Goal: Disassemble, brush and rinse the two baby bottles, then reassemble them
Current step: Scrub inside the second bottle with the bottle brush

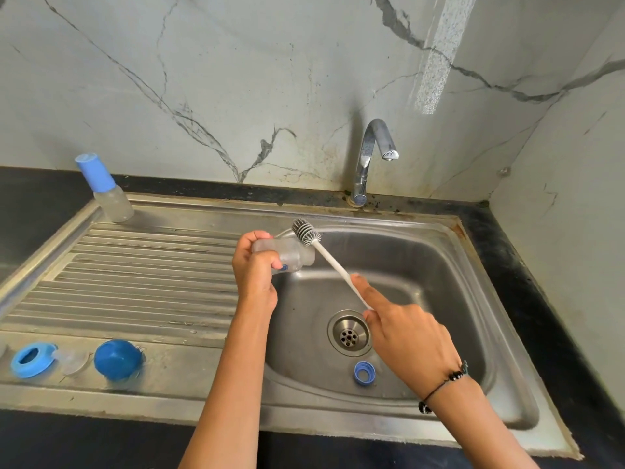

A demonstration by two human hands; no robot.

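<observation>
My left hand point(254, 269) grips a clear, open baby bottle point(292, 255) held sideways over the left rim of the sink basin, mouth pointing right. My right hand point(404, 336) holds the white handle of a bottle brush point(306, 231), index finger stretched along it. The grey bristle head sits just above and behind the bottle's mouth, outside the bottle. A second bottle point(108, 194) with a blue cap stands upright at the back left of the drainboard. On the front ledge lie a blue collar ring point(30, 359), a clear teat point(75, 361) and a dark blue cap point(116, 359).
A small blue ring point(363, 372) lies in the steel basin point(439, 265) near the drain point(349, 333). The chrome tap point(372, 154) stands behind the basin with no water running. The ribbed drainboard point(142, 279) lies to the left; marble walls close the back and right.
</observation>
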